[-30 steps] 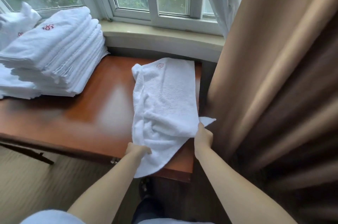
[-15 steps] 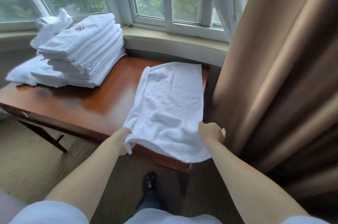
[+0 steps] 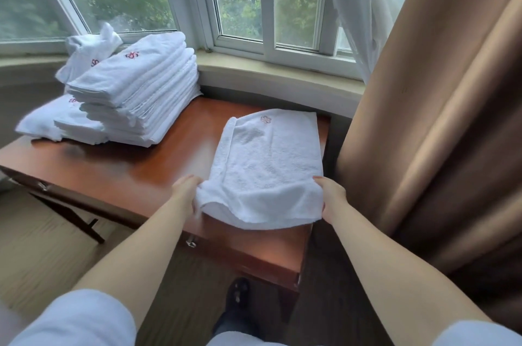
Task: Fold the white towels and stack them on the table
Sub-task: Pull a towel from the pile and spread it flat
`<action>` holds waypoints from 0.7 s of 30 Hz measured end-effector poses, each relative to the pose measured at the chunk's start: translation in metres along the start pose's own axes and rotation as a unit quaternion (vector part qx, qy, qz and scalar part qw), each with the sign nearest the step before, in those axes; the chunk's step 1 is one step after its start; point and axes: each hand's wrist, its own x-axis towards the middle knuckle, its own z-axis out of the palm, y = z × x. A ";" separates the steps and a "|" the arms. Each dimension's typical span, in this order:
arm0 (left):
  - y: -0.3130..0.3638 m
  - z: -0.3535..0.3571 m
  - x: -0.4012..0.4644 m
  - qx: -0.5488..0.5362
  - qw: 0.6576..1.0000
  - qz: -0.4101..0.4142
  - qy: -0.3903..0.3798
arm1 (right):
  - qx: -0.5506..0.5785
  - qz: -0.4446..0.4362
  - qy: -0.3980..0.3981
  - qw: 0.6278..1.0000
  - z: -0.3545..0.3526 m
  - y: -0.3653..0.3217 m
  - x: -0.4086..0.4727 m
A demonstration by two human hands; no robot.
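Head cam view, looking down over both arms. The white towel (image 3: 268, 164) lay lengthwise on the right part of the reddish wooden tabletop (image 3: 118, 176), folded into a long strip, its far end with a faint red logo pointing toward the window sill (image 3: 276, 74). Its near end was lifted a bit off the wood and sagged between the two hands. The left hand (image 3: 186, 193) gripped the near left corner, fingers tucked under the cloth. The right hand (image 3: 332, 196) held the near right corner, thumb on top of the edge, fingers wrapped around it. So the towel stretched away from both hands, with the near edge strung right between them.

On the far left of the tabletop sat the stack of folded towels (image 3: 135, 91), well apart from the hands, with a few looser white ones behind and beside it. A tan curtain (image 3: 440, 119) hung on the right, just beside the tabletop's right edge. A dark shoe (image 3: 237, 293) showed on the floor below.
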 end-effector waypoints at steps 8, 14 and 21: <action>0.070 0.045 0.066 -0.116 0.990 0.039 -0.067 | 0.116 -0.025 0.043 0.992 0.065 -0.065 0.049; 0.165 0.091 0.159 -0.103 0.984 0.075 -0.128 | 0.136 -0.077 0.058 0.986 0.132 -0.147 0.114; 0.153 0.127 0.256 0.120 0.985 0.030 -0.123 | -0.050 -0.078 0.127 0.988 0.156 -0.123 0.192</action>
